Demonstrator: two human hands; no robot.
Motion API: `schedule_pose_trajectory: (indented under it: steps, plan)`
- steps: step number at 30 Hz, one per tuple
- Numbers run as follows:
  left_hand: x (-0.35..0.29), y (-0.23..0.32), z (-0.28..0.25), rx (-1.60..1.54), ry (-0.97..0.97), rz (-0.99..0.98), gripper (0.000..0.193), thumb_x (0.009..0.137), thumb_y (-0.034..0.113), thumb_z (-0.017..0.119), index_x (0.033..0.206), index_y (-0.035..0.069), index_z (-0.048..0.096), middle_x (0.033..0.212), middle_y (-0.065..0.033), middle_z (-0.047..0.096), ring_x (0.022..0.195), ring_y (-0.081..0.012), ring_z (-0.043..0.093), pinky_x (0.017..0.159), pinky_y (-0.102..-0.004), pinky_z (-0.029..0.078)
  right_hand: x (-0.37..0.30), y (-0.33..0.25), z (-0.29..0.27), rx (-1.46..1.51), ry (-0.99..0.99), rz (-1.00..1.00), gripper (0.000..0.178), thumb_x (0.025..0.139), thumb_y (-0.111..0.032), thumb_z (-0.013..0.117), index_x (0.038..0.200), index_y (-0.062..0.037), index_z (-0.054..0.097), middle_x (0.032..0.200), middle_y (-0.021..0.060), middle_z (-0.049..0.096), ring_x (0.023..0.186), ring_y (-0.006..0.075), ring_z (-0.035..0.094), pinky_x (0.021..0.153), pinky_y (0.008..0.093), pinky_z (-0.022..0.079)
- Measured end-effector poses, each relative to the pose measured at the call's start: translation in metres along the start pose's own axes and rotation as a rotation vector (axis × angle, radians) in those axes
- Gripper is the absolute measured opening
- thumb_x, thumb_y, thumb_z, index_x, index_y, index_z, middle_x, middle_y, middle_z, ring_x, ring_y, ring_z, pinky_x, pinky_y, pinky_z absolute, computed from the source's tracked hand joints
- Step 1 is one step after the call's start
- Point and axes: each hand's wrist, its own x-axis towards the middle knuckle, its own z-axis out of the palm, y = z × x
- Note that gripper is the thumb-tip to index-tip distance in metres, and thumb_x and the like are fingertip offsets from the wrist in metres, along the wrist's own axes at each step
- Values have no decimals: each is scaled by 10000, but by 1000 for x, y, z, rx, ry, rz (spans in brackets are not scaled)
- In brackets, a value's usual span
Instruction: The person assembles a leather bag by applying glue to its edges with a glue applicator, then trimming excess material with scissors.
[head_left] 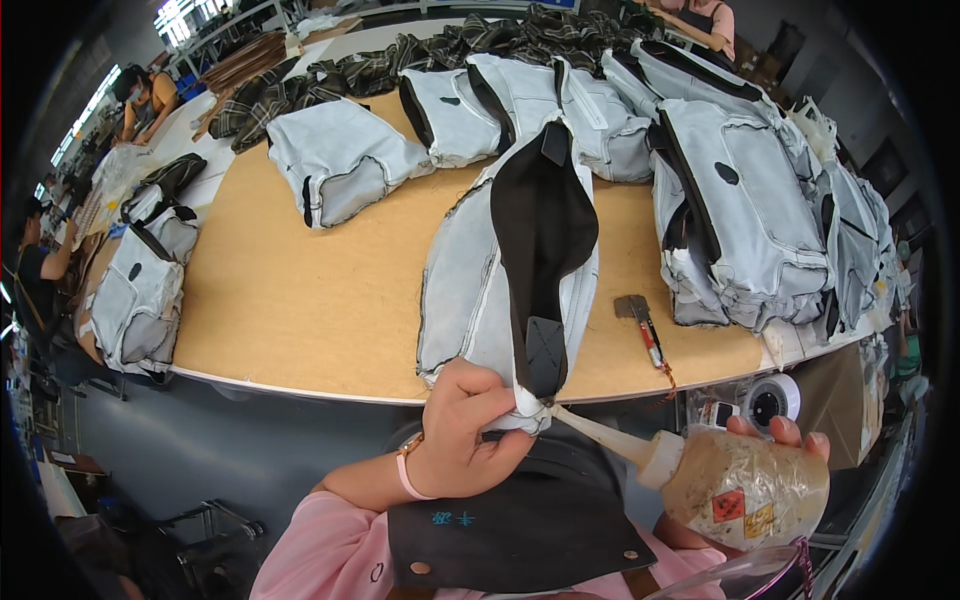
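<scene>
I see the long grey-white, black-lined fabric bag (545, 250) stretching away from left fingers (490, 405) pinching its near end; right fingers (786, 431) wrap the cloudy plastic bottle (780, 490) right of the bag, nozzle (605, 436) at that end.

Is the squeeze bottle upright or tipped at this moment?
Tipped: the squeeze bottle lies sideways in the right hand, its long nozzle pointing left toward the white bag pinched by the left hand.

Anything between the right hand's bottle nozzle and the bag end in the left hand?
Nothing visible. The bottle nozzle ends at the near end of the white bag, just right of the left hand; contact is unclear. The red-handled tool on the table lies off that line.
</scene>
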Motion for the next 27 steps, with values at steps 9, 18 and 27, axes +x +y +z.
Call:
schedule_pose_trajectory:
  steps: [9, 18, 27]
  plan:
    - [8, 0, 14, 75, 35, 145, 539, 621, -55, 750, 1084, 74, 508, 877, -73, 475, 705, -205, 462, 610, -312, 360, -28, 11, 18, -207, -26, -339, 389, 926, -209, 601, 1264, -164, 414, 1240, 127, 449, 1213, 381, 479, 952, 595, 485]
    - [1, -5, 6, 132, 63, 135, 532, 628, -51, 736, 1086, 71, 495, 876, -76, 486, 698, -209, 467, 606, -312, 364, -30, -46, 5, -299, 506, 249, 257, 974, -328, 461, 1081, -95, 483, 1185, 241, 506, 1122, 395, 542, 917, 564, 502]
    - [6, -1, 8, 70, 30, 140, 525, 653, -16, 775, 1088, 68, 494, 882, -82, 496, 694, -198, 475, 601, -302, 368, -50, 3, 25, 11, 31, -341, 353, 968, -327, 470, 1298, -202, 482, 1261, 137, 483, 1203, 373, 488, 951, 678, 437]
